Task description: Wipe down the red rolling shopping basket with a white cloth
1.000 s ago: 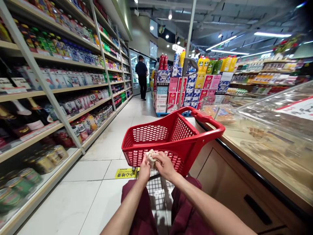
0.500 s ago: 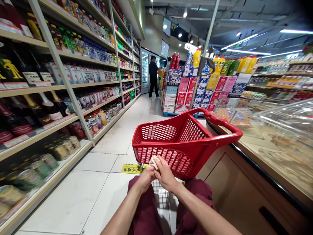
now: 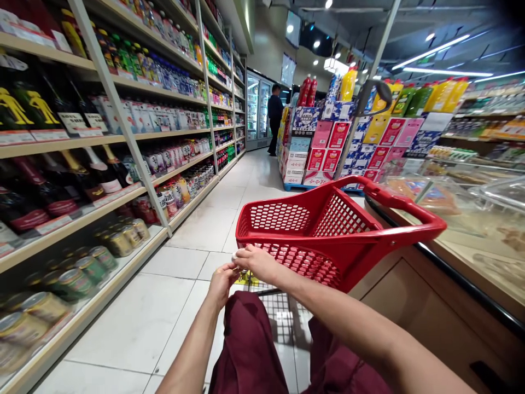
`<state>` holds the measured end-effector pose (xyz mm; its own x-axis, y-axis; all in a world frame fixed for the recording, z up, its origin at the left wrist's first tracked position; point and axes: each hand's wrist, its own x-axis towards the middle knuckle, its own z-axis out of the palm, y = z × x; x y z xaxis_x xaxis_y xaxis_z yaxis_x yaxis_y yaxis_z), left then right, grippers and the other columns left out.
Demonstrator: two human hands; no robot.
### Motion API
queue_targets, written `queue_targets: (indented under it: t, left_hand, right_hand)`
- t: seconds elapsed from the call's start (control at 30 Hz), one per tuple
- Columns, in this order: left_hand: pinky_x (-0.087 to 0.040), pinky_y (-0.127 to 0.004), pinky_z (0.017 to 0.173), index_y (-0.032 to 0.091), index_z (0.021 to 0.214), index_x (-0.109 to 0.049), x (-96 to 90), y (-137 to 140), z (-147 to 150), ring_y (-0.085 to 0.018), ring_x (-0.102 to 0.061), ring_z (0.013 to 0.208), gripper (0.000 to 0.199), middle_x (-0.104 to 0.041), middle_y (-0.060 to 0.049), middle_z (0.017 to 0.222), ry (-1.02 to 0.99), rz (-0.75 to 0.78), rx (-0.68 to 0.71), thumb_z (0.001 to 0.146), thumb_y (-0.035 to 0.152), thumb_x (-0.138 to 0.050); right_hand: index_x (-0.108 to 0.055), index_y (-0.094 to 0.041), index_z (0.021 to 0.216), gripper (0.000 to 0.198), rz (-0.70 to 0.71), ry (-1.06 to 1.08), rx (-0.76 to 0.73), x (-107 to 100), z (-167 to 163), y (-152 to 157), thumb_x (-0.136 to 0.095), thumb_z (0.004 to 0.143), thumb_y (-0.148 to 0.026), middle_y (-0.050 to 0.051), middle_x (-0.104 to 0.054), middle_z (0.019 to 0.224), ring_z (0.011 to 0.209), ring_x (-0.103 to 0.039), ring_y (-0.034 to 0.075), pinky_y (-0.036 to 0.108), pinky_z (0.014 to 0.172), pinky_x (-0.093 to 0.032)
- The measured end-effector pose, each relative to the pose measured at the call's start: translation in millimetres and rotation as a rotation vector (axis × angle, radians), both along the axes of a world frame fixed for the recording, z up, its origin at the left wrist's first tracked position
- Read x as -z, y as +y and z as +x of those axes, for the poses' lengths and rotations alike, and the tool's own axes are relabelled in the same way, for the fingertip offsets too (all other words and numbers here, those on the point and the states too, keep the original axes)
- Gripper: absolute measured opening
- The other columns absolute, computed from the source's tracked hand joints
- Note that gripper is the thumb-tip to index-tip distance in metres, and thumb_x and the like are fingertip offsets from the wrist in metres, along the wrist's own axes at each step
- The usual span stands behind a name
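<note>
A red plastic shopping cart (image 3: 361, 246) with perforated sides stands before my knees, its handle to the right. My right hand (image 3: 260, 266) is closed by the cart's lower front corner, and a small bit of white cloth (image 3: 235, 256) shows at its fingertips. Most of that cloth is hidden by the hand. Just below and left of it, my left hand (image 3: 222, 283) has its fingers bent together, close to the right fingertips. What lies between the left fingers is too small to make out.
Shelves (image 3: 176, 175) of bottles and cans line the left. A counter (image 3: 463, 273) with clear covers borders the right. Beyond the cart are stacked drink boxes (image 3: 324, 156). A person in dark clothes (image 3: 274, 117) is by the glass-door coolers. A yellow floor sign (image 3: 248, 278) lies partly hidden.
Both hands have moved left to the cart's front corner, and the cloth is now mostly covered. The view has shifted, so the cart appears farther right. The distant person has turned or stepped.
</note>
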<state>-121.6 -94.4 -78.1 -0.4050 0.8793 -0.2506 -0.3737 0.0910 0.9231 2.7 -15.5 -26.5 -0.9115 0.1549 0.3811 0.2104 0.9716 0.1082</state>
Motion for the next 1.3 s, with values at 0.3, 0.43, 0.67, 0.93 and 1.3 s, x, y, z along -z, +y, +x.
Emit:
queue_targets:
  t: [0.3, 0.43, 0.67, 0.93, 1.3]
  left_hand:
    - [-0.046, -0.029, 0.077, 0.017, 0.073, -0.062, 39.9, 9, 6, -0.017, -0.062, 0.082, 0.020, -0.067, -0.004, 0.078, 0.383, -0.085, -0.087, 0.056, 0.012, -0.053]
    - [-0.045, -0.029, 0.081, 0.017, 0.075, -0.062, 45.9, 12, 11, -0.016, -0.061, 0.082, 0.021, -0.067, -0.005, 0.083, 0.578, -0.132, -0.061, 0.061, 0.009, -0.049]
    - [-0.042, -0.028, 0.083, 0.019, 0.080, -0.062, 22.8, 11, 34, -0.015, -0.059, 0.083, 0.030, -0.067, -0.003, 0.086, 0.890, -0.150, 0.029, 0.062, 0.003, -0.044]
    - [-0.041, -0.030, 0.083, 0.018, 0.091, -0.061, 9.9, 17, 62, -0.017, -0.058, 0.090, 0.034, -0.064, -0.007, 0.096, 1.079, -0.126, 0.101, 0.067, 0.005, -0.041]
    - [-0.035, -0.037, 0.092, 0.016, 0.098, -0.058, -0.8, 21, 86, -0.021, -0.054, 0.102, 0.036, -0.060, -0.010, 0.108, 1.293, -0.162, 0.191, 0.070, 0.006, -0.039]
  right_hand:
    - [-0.059, -0.015, 0.110, 0.028, 0.099, 0.090, 0.081, 85, 24, 16, -0.040, 0.089, -0.017, 0.007, -0.060, 0.112, 0.119, -0.042, 0.018, 0.035, 0.102, -0.037]
    - [-0.056, -0.019, 0.115, 0.031, 0.107, 0.154, 0.104, 85, 26, 15, -0.038, 0.090, -0.016, 0.005, -0.052, 0.124, 0.126, -0.034, 0.018, 0.037, 0.107, -0.030]
    - [-0.058, -0.013, 0.112, 0.030, 0.104, 0.108, 0.130, 85, 42, 18, -0.043, 0.086, -0.011, 0.009, -0.056, 0.118, 0.126, -0.034, 0.020, 0.041, 0.105, -0.034]
    - [-0.052, -0.013, 0.119, 0.033, 0.138, 0.269, 0.185, 68, 65, 25, -0.038, 0.089, -0.010, 0.010, -0.049, 0.128, 0.130, -0.026, 0.023, 0.049, 0.106, -0.029]
    - [-0.050, -0.015, 0.121, 0.034, 0.120, 0.303, 0.224, 66, 91, 31, -0.037, 0.091, -0.013, 0.008, -0.050, 0.128, 0.130, -0.027, 0.021, 0.049, 0.106, -0.029]
